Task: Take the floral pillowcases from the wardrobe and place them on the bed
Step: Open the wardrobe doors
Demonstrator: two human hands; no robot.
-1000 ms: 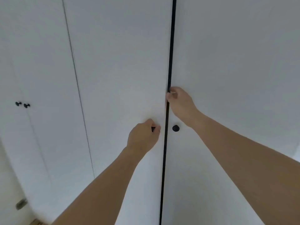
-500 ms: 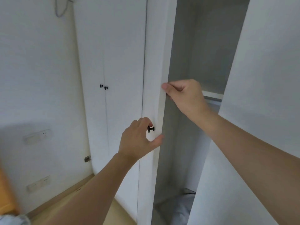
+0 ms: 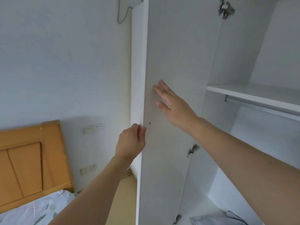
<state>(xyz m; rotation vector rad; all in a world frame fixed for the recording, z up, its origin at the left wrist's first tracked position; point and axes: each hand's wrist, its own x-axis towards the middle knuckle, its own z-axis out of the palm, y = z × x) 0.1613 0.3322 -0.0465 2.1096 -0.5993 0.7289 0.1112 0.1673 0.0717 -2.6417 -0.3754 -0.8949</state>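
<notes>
The white wardrobe's left door (image 3: 175, 65) stands swung wide open, its inner face toward me. My left hand (image 3: 131, 142) grips the door's outer edge at knob height, fingers closed around it. My right hand (image 3: 173, 104) lies flat and open against the door's inner face, fingers spread. Inside the wardrobe a shelf (image 3: 253, 93) and a hanging rail (image 3: 259, 105) show, both bare. A pale blue-grey folded cloth (image 3: 217, 219) lies on the wardrobe floor; I cannot tell whether it is floral. The bed (image 3: 32, 210), with a leaf-print sheet, is at the lower left.
An orange wooden headboard (image 3: 30, 159) stands against the left wall. Wall sockets (image 3: 92, 128) and a second pair (image 3: 88, 168) sit between the bed and the wardrobe. Metal hinges (image 3: 193, 150) project from the door's right edge. A strip of light floor (image 3: 125, 195) runs between bed and wardrobe.
The left door has swung from shut to wide open. My right hand went from the door's edge to flat on its inner face. My view turned left, bringing the bed in.
</notes>
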